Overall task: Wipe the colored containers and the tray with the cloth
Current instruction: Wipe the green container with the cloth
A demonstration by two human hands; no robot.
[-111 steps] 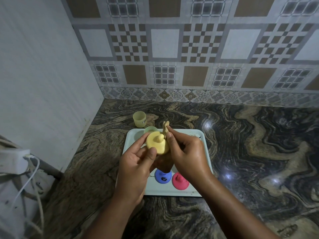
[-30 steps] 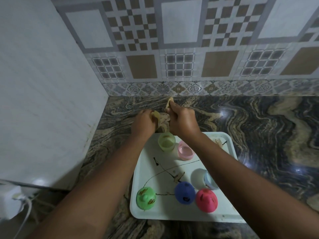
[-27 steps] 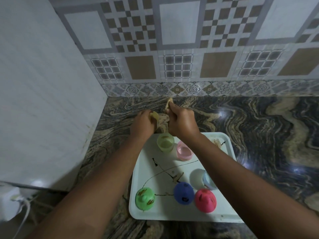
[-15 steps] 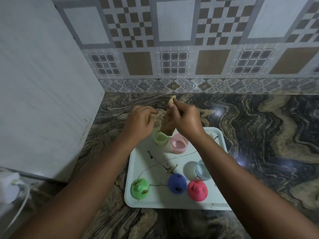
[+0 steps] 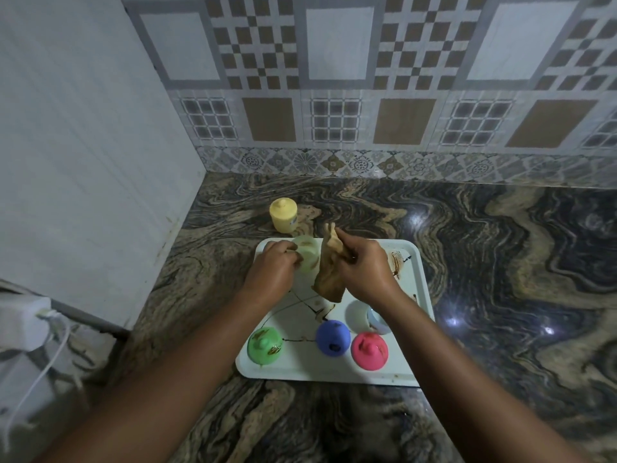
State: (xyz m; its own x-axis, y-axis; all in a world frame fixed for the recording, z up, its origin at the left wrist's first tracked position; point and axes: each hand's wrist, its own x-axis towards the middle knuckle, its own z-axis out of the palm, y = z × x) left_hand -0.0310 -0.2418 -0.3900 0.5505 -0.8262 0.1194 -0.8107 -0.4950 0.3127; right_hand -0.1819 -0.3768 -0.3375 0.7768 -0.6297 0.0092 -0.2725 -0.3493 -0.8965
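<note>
A white tray [image 5: 417, 285] with brown smears lies on the marble counter. My left hand [image 5: 272, 272] grips a pale green cup [image 5: 307, 253] at the tray's far left. My right hand [image 5: 364, 269] holds a brown-stained cloth [image 5: 329, 272] that hangs beside the cup. Along the tray's near edge lie a green lid [image 5: 265, 345], a blue lid [image 5: 333, 337] and a pink lid [image 5: 370, 350]. A light blue cup [image 5: 377, 320] lies partly behind my right forearm. A closed yellow container [image 5: 283, 215] stands on the counter beyond the tray.
A white wall [image 5: 83, 145] rises on the left and a tiled backsplash [image 5: 367, 95] at the back. A white plug with cables [image 5: 23, 322] sits at the lower left. Dark marble counter [image 5: 517, 262] stretches to the right of the tray.
The yellow lid went onto the yellow cup beyond the tray. Both hands then came back over the tray; my left hand took hold of the pale green cup, my right still holds the cloth.
</note>
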